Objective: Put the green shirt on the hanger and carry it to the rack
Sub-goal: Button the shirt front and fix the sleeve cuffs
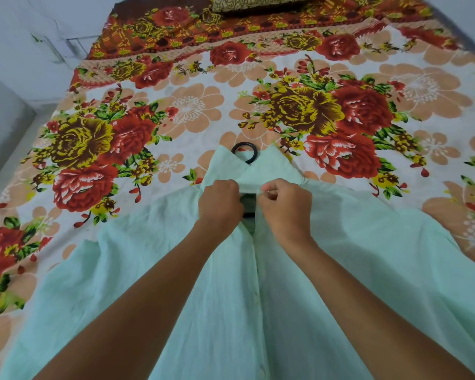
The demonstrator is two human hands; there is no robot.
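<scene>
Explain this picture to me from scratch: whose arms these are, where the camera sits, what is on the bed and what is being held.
There is no machine here. The two bare arms belong to a person wearing a camera on the head, so this one wide-angle picture looks forward and down at their own hands. The surface is a bed covered by a floral bedsheet with big red and yellow roses; a patterned pillow lies at its far end. Spread on the sheet is a pale green shirt, front side up, open down the middle. A black hanger is already inside it: its hook sticks out past the collar. The left hand grips one front edge just below the collar, and the right hand pinches the other edge, apparently bringing the two together near the top button.
</scene>
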